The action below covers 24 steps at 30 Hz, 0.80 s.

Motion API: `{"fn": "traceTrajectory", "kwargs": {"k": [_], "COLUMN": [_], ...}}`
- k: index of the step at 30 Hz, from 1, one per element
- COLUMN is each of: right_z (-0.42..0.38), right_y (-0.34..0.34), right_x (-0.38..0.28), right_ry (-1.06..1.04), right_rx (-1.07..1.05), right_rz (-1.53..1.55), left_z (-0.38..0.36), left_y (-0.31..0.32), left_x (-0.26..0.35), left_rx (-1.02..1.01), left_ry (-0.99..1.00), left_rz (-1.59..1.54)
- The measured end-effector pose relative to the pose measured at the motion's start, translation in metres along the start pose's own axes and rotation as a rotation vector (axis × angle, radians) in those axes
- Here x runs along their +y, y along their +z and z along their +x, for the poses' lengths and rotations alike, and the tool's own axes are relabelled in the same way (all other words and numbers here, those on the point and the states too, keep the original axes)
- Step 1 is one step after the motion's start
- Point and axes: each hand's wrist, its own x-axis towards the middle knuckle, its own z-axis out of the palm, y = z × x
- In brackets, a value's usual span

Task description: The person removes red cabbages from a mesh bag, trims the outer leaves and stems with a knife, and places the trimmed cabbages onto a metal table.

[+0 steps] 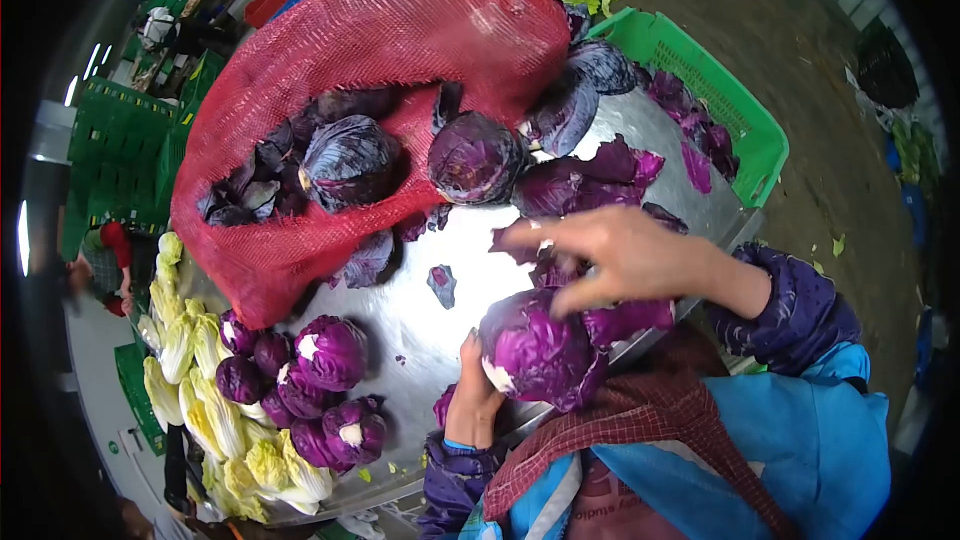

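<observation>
A red cabbage rests on the near edge of the metal table. My left hand grips its lower left side by the pale stem end. Above it, my right hand has its thumb pressed on the top of the head and its fingers pinching a loose purple outer leaf. Another peeled-back leaf hangs beneath my right palm. Both of my arms are in purple sleeves.
A red mesh sack lies open at the back, spilling untrimmed cabbages. Trimmed red cabbages and napa cabbages are piled at the left. Torn leaves lie by a green crate on the right. Another person is at the far left.
</observation>
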Motion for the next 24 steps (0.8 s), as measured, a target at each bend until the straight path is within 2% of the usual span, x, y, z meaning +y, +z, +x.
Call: {"fn": "traceTrajectory", "kwargs": {"k": [3, 4, 6, 9, 11, 13, 14, 16, 20, 21, 22, 24], "right_z": [0.002, 0.004, 0.009, 0.011, 0.009, 0.009, 0.008, 0.006, 0.007, 0.009, 0.008, 0.010], "right_y": [0.007, 0.010, 0.018, 0.020, 0.019, 0.014, 0.012, 0.008, 0.021, 0.031, 0.034, 0.028], "right_x": [-0.019, -0.017, -0.008, -0.008, -0.006, -0.006, -0.009, -0.015, -0.003, 0.006, 0.013, 0.027], "right_ry": [-0.106, -0.102, -0.239, -0.200, -0.161, -0.148, -0.148, -0.117, -0.102, -0.220, -0.215, 0.337], "right_rx": [-0.154, -0.152, -0.023, -0.019, -0.033, -0.081, -0.084, -0.228, -0.108, 0.084, 0.090, 0.182], "right_rz": [-0.122, -0.119, -0.131, -0.156, -0.193, 0.089, 0.090, 0.010, -0.061, -0.007, -0.007, 0.338], "left_z": [0.001, -0.001, -0.005, -0.006, -0.005, -0.004, -0.003, -0.005, -0.006, -0.005, -0.005, -0.005], "left_y": [0.006, 0.004, -0.001, 0.003, 0.000, 0.000, 0.002, 0.004, 0.008, 0.005, 0.002, 0.001], "left_x": [0.004, 0.003, 0.001, 0.004, 0.004, 0.003, 0.004, 0.005, 0.006, 0.005, 0.004, 0.008], "left_rx": [-0.059, -0.098, -0.155, -0.075, -0.136, -0.197, -0.194, -0.189, -0.158, -0.180, -0.204, -0.214], "left_ry": [-0.025, -0.031, -0.019, -0.095, -0.096, -0.098, -0.105, -0.112, -0.137, -0.132, -0.129, -0.117], "left_rz": [0.033, 0.053, 0.080, 0.089, 0.064, 0.038, 0.018, 0.002, 0.104, 0.086, 0.068, 0.053]}}
